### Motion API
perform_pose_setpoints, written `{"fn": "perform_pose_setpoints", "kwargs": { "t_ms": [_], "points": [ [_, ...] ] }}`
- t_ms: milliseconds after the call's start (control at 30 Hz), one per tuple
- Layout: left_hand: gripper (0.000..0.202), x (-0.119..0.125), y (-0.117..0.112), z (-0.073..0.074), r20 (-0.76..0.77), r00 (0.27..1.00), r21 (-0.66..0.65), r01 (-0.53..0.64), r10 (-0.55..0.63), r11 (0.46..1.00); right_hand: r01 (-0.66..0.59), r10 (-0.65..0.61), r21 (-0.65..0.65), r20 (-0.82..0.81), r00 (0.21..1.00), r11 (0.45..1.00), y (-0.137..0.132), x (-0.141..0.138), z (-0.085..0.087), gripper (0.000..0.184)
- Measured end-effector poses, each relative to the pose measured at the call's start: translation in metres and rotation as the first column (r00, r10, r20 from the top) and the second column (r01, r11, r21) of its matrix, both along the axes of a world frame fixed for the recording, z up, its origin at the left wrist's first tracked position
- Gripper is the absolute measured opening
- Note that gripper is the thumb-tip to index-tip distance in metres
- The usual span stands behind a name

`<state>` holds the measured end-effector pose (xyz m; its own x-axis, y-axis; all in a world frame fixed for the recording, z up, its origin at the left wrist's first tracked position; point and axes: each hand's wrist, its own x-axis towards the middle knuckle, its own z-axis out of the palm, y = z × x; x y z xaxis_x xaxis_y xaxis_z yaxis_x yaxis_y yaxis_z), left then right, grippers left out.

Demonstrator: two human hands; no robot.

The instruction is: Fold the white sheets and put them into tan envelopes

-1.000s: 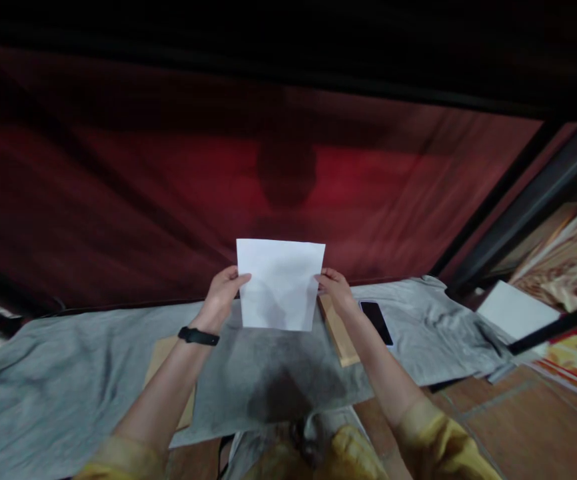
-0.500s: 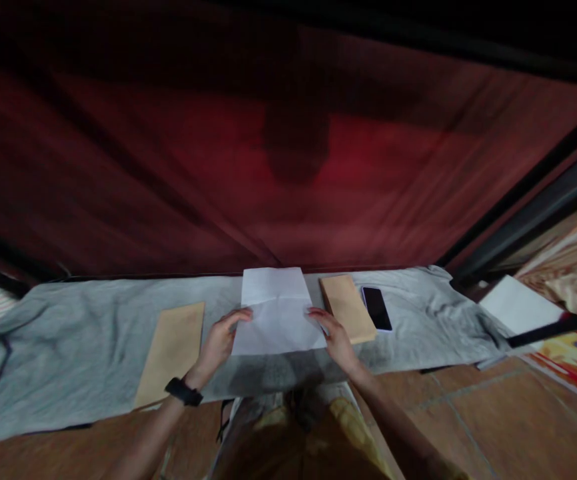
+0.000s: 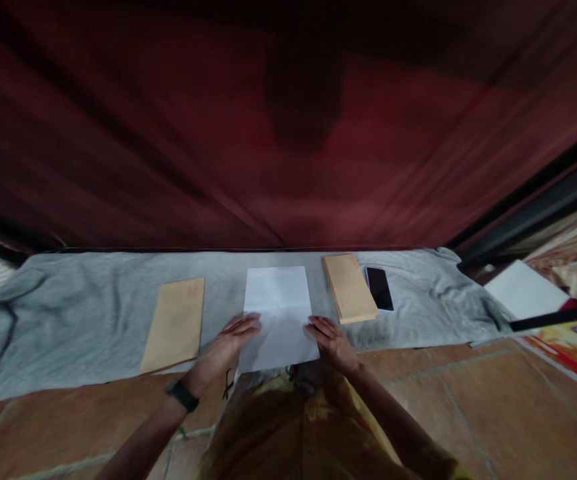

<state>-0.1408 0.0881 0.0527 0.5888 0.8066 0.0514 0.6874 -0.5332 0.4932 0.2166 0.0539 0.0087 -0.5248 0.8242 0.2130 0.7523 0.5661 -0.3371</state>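
A white sheet of paper (image 3: pixel 279 293) with a crease across its middle lies on the grey cloth (image 3: pixel 108 313), its near edge reaching over the cloth's front edge towards my lap. My left hand (image 3: pixel 237 333), with a dark band on the wrist, rests its outstretched fingers on the paper's left edge. On the opposite edge, the fingers of my right hand (image 3: pixel 329 339) lie flat. Both thumbs are hard to make out. To the left is a single brown envelope (image 3: pixel 176 320). A stack of brown envelopes (image 3: pixel 351 290) sits right of the paper.
Beside the stack lies a dark-screened phone (image 3: pixel 380 289). A red panel (image 3: pixel 288 193) rises behind the cloth, with a dark frame bar (image 3: pixel 533 207) at right. Beyond it are a white flat item (image 3: pixel 526 290) and a colourful printed package (image 3: pixel 573 350). Tiled floor (image 3: pixel 433 393) shows below.
The paper has come closer to me and now lies flatter, overhanging the cloth's front edge. My fingers have gone from holding its sides to lying on them. The view has tilted down.
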Motion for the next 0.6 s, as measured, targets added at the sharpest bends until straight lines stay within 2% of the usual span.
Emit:
{"fn": "perform_pose_setpoints", "kwargs": {
  "t_ms": [100, 200, 300, 400, 567, 600],
  "points": [
    [0.051, 0.042, 0.004, 0.003, 0.007, 0.998, 0.063, 0.060, -0.060, 0.996, -0.030, 0.030, -0.050, -0.003, 1.000, 0.998, -0.004, -0.002, 0.006, 0.066],
    [0.049, 0.087, 0.002, -0.006, -0.082, 0.992, 0.085, 0.099, -0.092, 0.991, -0.077, 0.078, -0.105, 0.007, 0.997, 0.991, -0.010, -0.002, 0.011, 0.070],
    [0.053, 0.102, -0.008, -0.019, -0.156, 0.984, 0.111, 0.110, -0.092, 0.988, -0.097, 0.102, -0.147, 0.023, 0.995, 0.984, -0.013, 0.001, 0.012, 0.065],
    [0.055, 0.080, -0.022, -0.021, -0.145, 0.985, 0.086, 0.104, -0.091, 0.991, -0.089, 0.089, -0.147, -0.010, 0.996, 0.985, -0.014, 0.004, 0.008, 0.056],
    [0.076, 0.011, -0.047, -0.012, -0.101, 0.979, -0.066, 0.171, -0.177, 0.983, -0.076, 0.060, -0.123, -0.133, 0.989, 0.989, -0.014, 0.004, 0.004, 0.047],
    [0.073, 0.000, -0.051, -0.012, -0.094, 0.981, -0.081, 0.160, -0.168, 0.984, -0.071, 0.051, -0.125, -0.159, 0.986, 0.990, -0.013, 0.004, 0.004, 0.045]
  ]
}}
